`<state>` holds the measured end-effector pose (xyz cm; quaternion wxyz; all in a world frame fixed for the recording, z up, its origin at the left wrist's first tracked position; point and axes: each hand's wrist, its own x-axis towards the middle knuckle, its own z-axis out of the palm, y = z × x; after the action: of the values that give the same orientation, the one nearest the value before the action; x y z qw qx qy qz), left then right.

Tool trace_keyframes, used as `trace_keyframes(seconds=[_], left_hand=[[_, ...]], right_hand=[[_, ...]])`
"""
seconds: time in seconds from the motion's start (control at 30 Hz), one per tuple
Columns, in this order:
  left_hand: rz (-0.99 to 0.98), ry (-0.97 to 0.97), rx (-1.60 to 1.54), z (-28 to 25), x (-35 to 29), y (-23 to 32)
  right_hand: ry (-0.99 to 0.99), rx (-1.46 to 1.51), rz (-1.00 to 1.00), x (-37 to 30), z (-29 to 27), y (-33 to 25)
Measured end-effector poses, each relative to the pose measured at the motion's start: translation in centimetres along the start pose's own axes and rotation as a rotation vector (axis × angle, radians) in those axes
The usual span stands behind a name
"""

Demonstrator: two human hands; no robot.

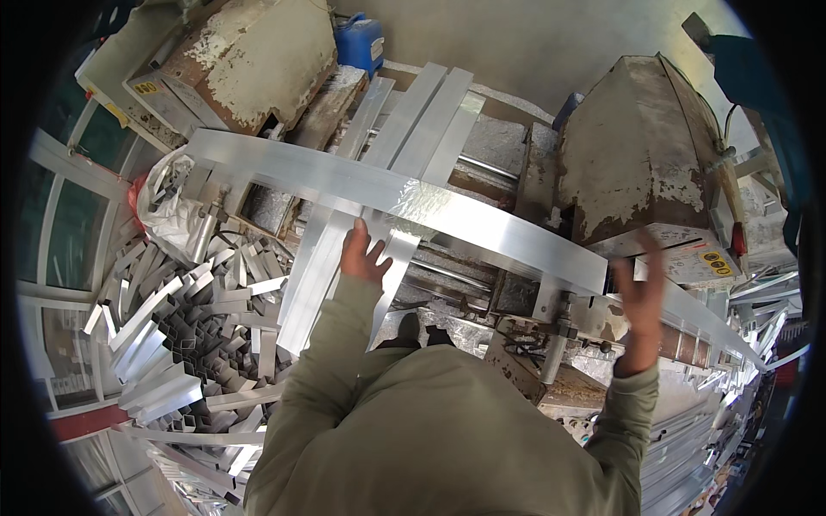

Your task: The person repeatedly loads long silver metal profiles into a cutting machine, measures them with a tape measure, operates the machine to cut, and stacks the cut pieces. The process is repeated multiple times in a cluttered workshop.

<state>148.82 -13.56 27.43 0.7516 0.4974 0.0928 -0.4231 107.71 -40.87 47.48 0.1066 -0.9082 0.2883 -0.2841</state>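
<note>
A long, wide aluminium profile lies crosswise in front of me, between two worn machine housings. Just below its near edge, left of the middle, is my left hand, with its fingers spread and nothing in them. My right hand is raised beside the profile's right end, slightly blurred, fingers apart and holding nothing. Several aluminium bars run lengthwise under the crosswise profile, out toward the far side and back toward me. Whether the left fingertips touch the profile, I cannot tell.
Peeling metal housings stand at the left and right. A clamp cylinder sits near the right one. A heap of aluminium offcuts fills the lower left, beside a white sack. A blue canister stands behind.
</note>
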Motion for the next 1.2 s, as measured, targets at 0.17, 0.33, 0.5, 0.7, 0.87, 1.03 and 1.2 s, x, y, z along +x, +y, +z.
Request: trace_keyframes(seconds=[0.17, 0.33, 0.5, 0.7, 0.87, 1.03, 1.2], left_hand=[[-0.034, -0.041, -0.083, 4.0, 3.1, 0.7], [-0.046, -0.058, -0.170, 5.6, 4.6, 0.6], [0.007, -0.075, -0.256, 6.2, 1.3, 3.1], [-0.061, -0.126, -0.277, 7.6, -7.3, 4.2], [-0.243, -0.373, -0.235, 9.3, -12.2, -1.0], [-0.278, -0.500, -0.075, 11.0, -15.6, -3.7], [-0.395, -0.592, 0.027, 13.2, -14.4, -5.0]], right_hand=[[-0.426, -0.267, -0.155, 1.4, 8.8, -3.2], [-0.478, -0.267, -0.023, 1.4, 12.1, -0.2], [-0.410, -0.290, -0.021, 3.0, 6.9, -5.6], [-0.301, -0.388, -0.081, 0.9, -2.6, -10.7], [-0.302, -0.509, 0.052, -6.1, -8.7, -8.4], [-0.591, -0.137, 0.446, -13.3, -13.9, -7.0], [-0.823, 0.680, 0.867, -17.1, -13.1, -7.0]])
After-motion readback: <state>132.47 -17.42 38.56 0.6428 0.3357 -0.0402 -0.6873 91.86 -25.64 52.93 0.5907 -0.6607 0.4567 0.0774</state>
